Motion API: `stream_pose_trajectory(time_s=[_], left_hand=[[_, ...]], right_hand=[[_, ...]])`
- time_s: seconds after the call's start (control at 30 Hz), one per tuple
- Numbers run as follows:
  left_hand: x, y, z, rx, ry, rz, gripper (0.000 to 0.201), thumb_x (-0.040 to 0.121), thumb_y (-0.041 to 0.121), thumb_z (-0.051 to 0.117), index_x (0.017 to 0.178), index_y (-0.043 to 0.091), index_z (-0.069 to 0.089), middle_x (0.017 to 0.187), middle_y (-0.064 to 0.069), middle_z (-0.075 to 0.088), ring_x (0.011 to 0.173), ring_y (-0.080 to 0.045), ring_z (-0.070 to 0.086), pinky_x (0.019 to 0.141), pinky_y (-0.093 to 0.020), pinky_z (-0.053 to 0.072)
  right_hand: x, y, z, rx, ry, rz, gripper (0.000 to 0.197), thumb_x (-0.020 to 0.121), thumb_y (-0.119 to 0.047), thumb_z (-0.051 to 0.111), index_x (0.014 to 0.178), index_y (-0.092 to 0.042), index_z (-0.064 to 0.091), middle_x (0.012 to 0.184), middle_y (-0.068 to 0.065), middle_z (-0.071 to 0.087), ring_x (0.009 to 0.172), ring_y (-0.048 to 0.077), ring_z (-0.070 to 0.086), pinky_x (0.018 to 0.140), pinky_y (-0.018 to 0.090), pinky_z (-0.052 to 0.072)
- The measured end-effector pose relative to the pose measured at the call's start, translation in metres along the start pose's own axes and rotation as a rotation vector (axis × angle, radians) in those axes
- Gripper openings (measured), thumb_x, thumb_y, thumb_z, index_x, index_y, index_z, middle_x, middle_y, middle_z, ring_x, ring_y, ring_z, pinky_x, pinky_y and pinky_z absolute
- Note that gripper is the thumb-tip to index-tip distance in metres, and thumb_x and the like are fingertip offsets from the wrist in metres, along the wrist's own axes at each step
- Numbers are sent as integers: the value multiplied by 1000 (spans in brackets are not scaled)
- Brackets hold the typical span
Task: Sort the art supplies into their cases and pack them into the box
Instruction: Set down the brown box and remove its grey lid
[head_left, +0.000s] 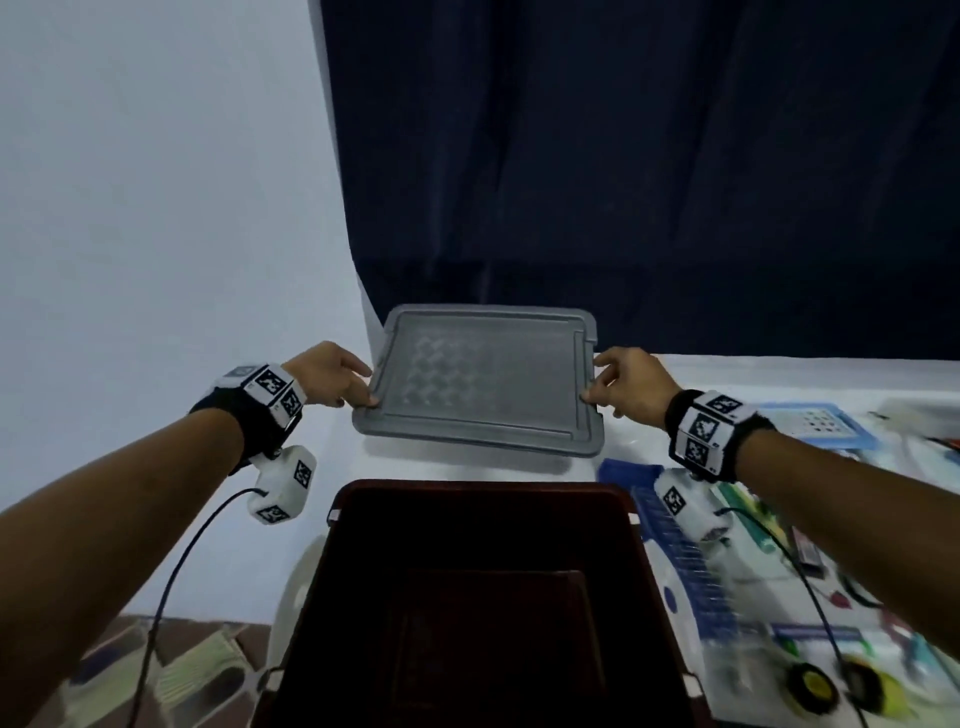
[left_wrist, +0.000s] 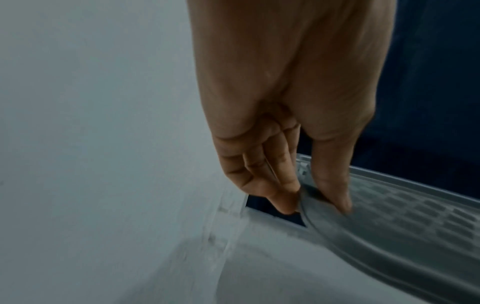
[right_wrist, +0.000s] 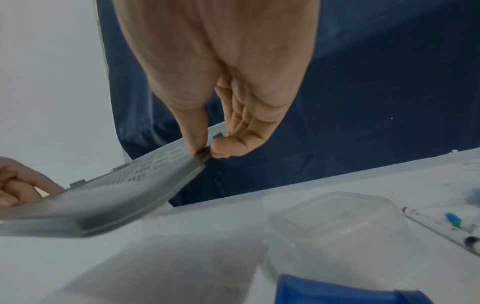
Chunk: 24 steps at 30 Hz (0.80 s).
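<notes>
A grey plastic lid (head_left: 483, 379) with a patterned middle hangs tilted above the far part of the white table, held between both hands. My left hand (head_left: 358, 387) pinches its left edge, thumb on top (left_wrist: 335, 193) and fingers (left_wrist: 283, 201) underneath. My right hand (head_left: 597, 384) pinches the right edge (right_wrist: 205, 152) the same way. In front of the lid stands an open dark red-brown box (head_left: 488, 597), its inside dark with a flat shape at the bottom.
On the table to the right lie a blue case (head_left: 675, 551), a clear plastic container (right_wrist: 335, 230), marker pens (right_wrist: 441, 226), a blue-framed paint set (head_left: 821, 423) and small yellow and black items (head_left: 831, 686). A dark blue curtain (head_left: 623, 156) hangs behind; a white wall stands left.
</notes>
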<state>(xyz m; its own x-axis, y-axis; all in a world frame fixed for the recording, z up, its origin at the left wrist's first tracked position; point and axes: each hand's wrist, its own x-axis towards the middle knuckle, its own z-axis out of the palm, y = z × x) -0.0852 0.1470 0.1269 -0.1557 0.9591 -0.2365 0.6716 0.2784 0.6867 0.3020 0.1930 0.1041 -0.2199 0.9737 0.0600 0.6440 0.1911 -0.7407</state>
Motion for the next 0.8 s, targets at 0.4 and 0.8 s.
stream_pose_trajectory(time_s=[0.4,0.8], left_hand=[[37,-72,64,418,-244,-40,42,77,24,78,115,12,66,93,-10,75,71,-16,66,60,-24,53],[38,-68,84,634,-197,219,49,83,22,71,130,21,60,134,-3,55,123,-21,51,103,-25,36]], right_hand=[[20,29,38,-415,-550,154,30,87,-12,71,117,-8,65,89,9,73,67,18,60,60,26,50],[14,33,49,-763,-673,32,33,84,-14,68,115,-23,71,127,-2,61,115,17,56,94,25,44]])
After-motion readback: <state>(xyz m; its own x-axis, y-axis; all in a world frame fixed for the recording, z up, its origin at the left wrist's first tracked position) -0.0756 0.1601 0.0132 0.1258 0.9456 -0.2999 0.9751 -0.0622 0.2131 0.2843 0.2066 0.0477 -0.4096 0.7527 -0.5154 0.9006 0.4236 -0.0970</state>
